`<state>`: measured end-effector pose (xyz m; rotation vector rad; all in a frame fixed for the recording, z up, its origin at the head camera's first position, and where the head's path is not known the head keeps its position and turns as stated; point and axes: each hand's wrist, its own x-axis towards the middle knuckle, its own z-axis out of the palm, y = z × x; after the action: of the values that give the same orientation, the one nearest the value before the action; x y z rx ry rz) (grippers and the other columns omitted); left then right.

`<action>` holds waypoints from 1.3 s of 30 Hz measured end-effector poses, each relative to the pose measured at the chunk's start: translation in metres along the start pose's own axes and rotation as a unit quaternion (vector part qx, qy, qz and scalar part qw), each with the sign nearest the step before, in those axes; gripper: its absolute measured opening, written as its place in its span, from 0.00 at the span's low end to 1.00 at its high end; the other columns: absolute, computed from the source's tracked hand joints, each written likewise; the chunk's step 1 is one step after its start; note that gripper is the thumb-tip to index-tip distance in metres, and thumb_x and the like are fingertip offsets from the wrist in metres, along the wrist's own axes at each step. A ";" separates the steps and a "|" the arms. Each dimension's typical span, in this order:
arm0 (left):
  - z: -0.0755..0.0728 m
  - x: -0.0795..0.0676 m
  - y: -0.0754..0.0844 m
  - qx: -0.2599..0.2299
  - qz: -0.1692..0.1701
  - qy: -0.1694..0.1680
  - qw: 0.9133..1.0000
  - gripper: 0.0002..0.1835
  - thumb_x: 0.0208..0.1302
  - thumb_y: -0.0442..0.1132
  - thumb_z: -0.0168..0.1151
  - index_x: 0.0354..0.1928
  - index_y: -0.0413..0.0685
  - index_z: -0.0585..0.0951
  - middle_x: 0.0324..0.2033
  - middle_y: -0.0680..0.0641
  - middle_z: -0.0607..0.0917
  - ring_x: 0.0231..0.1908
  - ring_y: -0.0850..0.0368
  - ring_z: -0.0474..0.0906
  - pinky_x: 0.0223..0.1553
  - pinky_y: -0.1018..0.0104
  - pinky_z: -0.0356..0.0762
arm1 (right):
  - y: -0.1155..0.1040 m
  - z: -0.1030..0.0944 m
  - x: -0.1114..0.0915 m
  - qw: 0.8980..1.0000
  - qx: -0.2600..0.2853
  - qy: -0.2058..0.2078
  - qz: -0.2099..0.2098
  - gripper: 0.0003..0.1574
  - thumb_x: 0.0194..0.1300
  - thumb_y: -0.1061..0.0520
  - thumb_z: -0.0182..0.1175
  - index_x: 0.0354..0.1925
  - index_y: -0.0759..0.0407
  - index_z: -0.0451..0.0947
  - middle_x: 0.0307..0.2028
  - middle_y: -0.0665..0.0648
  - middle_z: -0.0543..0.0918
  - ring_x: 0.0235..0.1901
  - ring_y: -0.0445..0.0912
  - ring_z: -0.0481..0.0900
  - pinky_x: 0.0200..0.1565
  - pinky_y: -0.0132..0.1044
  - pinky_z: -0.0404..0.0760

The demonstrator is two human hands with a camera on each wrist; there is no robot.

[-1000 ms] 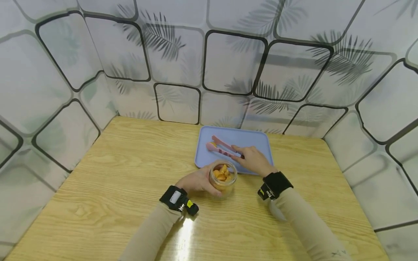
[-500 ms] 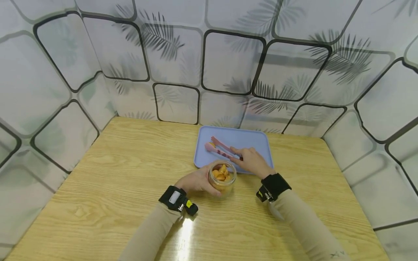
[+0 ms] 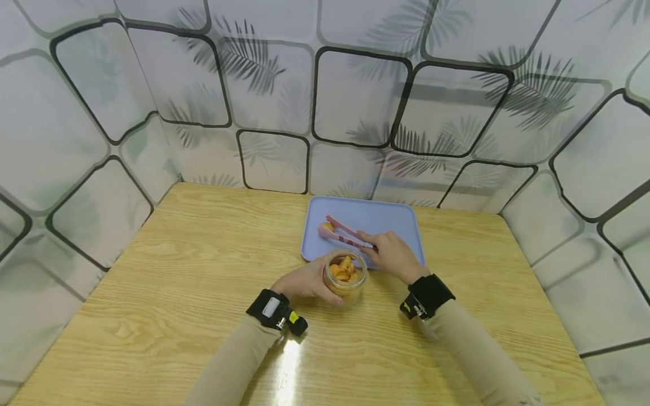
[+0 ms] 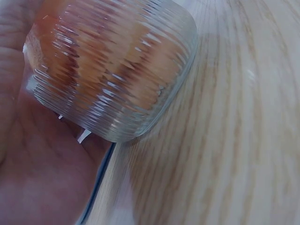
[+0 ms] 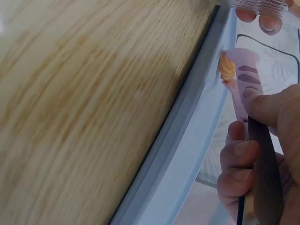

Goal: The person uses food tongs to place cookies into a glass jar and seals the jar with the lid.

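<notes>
My left hand (image 3: 307, 282) grips a ribbed glass jar (image 3: 347, 295) on the wooden table, its open mouth showing several orange pieces (image 3: 342, 273). Close up in the left wrist view, the jar (image 4: 112, 70) leans against the palm. Over the blue tray (image 3: 378, 211), my right hand (image 3: 393, 255) holds tongs (image 3: 341, 239) with pink ends and dark handles. An orange piece (image 3: 327, 226) lies between the tong tips. The right wrist view shows the thumb pressing one arm of the tongs (image 5: 248, 70), beside a ridged orange piece (image 5: 227, 68). Whether the tips squeeze it, I cannot tell.
The tray's near rim (image 5: 187, 140) stands raised above the wooden table (image 3: 213, 242). Behind the tray rises a patterned fabric wall (image 3: 279, 101), which also encloses both sides. The jar stands just in front of the tray.
The tong tips have shifted slightly toward me, and more of the orange piece shows between them. The left hand and jar have stayed nearly still.
</notes>
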<state>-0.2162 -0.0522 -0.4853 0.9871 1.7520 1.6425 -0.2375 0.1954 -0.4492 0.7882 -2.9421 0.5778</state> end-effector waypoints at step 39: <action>0.001 0.000 0.001 0.001 -0.009 0.008 1.000 0.52 0.47 0.25 0.79 0.73 0.56 0.64 0.71 0.40 0.70 0.69 0.55 0.66 0.74 0.56 0.59 | -0.001 -0.057 -0.084 0.987 0.110 0.106 -0.055 0.28 0.73 0.60 0.62 0.68 0.59 0.74 0.12 0.39 0.58 0.13 0.31 0.47 0.20 0.26 0.52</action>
<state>-0.2150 -0.0517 -0.4842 0.9577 1.7680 1.6422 -0.1672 0.2550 -0.4066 0.8435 -2.6531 0.9265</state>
